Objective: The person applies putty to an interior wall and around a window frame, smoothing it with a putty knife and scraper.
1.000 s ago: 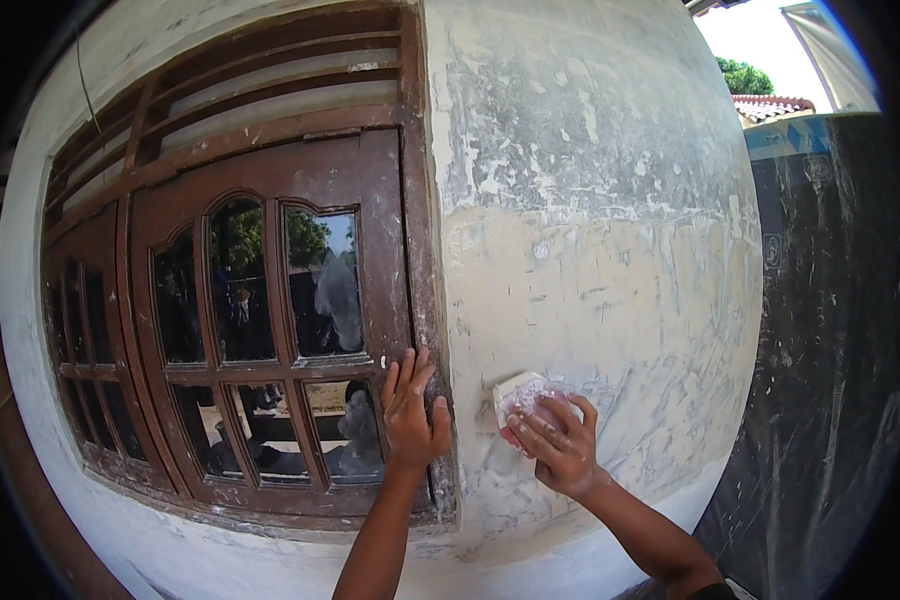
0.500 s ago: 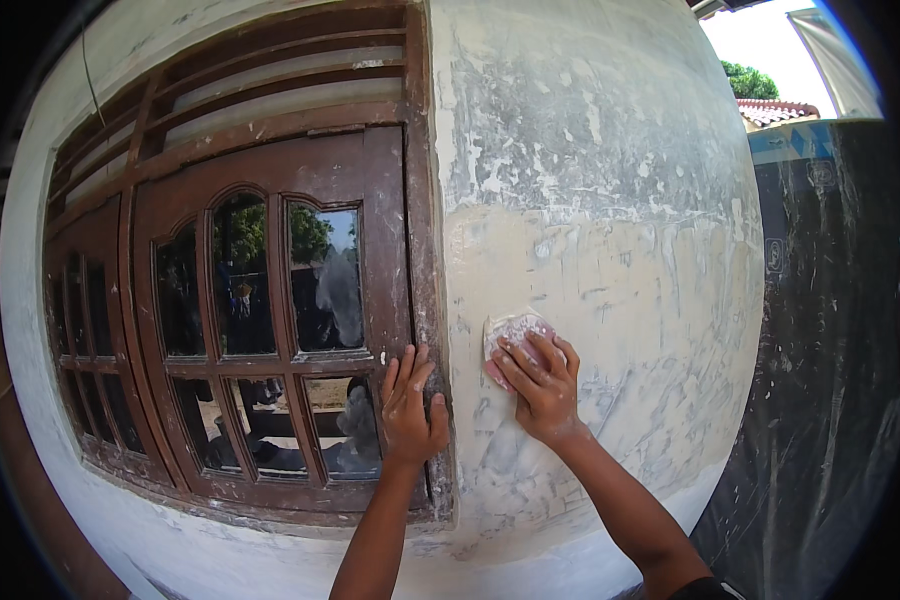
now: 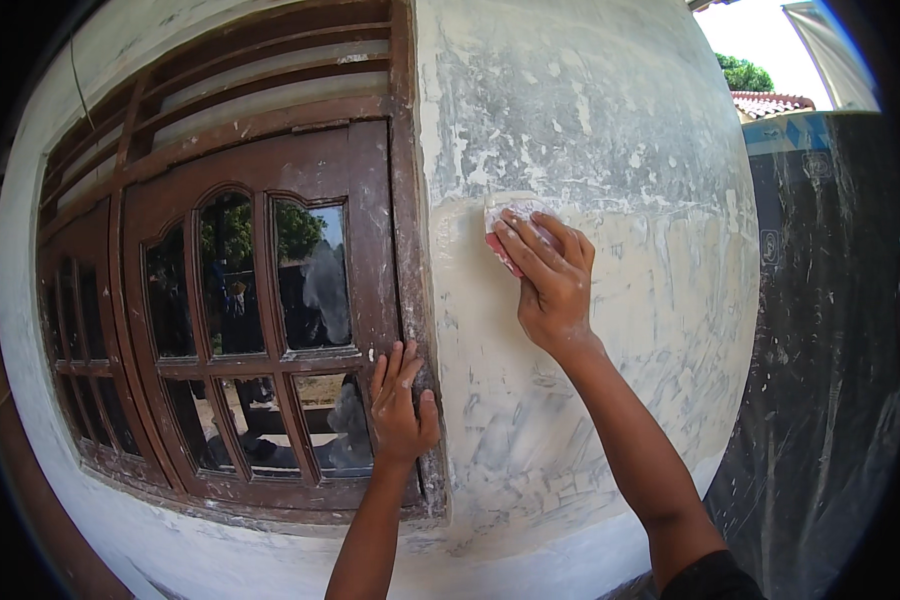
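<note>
My right hand (image 3: 558, 285) is pressed toward the wall with its fingers over a flat, pinkish-red putty spreader (image 3: 502, 252). White putty coats the spreader's face, and its upper edge lies against the wall (image 3: 650, 310) near the border between the cream, puttied lower area and the bare grey area above. Part of the tool is hidden by the fingers. My left hand (image 3: 402, 410) rests on the brown wooden window (image 3: 270, 160) at its right edge, fingers stretched out and holding nothing. Whitish smears mark the fingers of both hands.
Glass panes (image 3: 235, 270) fill the window, with slatted vents (image 3: 260, 75) above them. A dark, streaked sheet (image 3: 815, 330) stands beyond the wall's right edge. A thin wire (image 3: 80, 85) hangs at the upper left.
My right hand has moved up the wall with the putty spreader, from beside the left hand to well above it. My left hand stays on the window frame; the view has shifted slightly.
</note>
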{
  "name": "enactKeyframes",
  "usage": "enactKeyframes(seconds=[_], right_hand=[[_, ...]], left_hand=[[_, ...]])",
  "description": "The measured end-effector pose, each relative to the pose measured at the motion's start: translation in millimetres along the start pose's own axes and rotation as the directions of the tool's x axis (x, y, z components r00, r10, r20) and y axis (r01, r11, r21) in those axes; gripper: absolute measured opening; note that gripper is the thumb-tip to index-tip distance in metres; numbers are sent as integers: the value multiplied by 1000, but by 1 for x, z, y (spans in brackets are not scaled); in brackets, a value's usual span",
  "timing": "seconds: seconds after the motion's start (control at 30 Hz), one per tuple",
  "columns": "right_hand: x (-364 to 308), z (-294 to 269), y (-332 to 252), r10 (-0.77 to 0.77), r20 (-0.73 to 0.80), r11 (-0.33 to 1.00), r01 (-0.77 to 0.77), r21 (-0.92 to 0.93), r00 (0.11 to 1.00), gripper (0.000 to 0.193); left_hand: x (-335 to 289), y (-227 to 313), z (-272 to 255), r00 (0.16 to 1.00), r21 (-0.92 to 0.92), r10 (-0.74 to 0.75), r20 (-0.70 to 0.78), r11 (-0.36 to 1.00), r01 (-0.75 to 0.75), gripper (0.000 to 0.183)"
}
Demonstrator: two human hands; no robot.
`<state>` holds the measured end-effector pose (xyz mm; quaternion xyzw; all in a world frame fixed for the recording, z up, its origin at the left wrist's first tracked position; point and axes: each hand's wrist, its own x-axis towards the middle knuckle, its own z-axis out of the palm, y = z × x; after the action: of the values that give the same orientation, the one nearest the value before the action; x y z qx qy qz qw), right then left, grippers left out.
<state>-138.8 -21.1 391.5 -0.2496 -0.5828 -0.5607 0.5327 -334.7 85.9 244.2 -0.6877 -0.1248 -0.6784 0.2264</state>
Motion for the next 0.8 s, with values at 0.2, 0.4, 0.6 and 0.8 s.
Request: enactKeyframes(seconds=[0.2, 0.4, 0.6, 0.8], right_hand=[[-62, 12, -18, 64, 168, 998, -59, -33, 984, 53], [-221, -53, -79, 106, 451, 994, -107, -25, 886, 51], [-123, -55, -76, 42, 239, 993, -67, 97, 970, 43], [20, 20, -16, -11, 4, 1000, 11, 18, 1000, 57]], left_hand=[[-3, -1, -3, 1000, 18, -2, -1, 1000, 2, 37], [0, 2, 1, 1000, 2, -1, -4, 1000, 1, 36], [-5, 0, -4, 1000, -2, -10, 5, 1000, 10, 37], [-1, 0, -3, 1000, -2, -3, 12, 1000, 3, 37]])
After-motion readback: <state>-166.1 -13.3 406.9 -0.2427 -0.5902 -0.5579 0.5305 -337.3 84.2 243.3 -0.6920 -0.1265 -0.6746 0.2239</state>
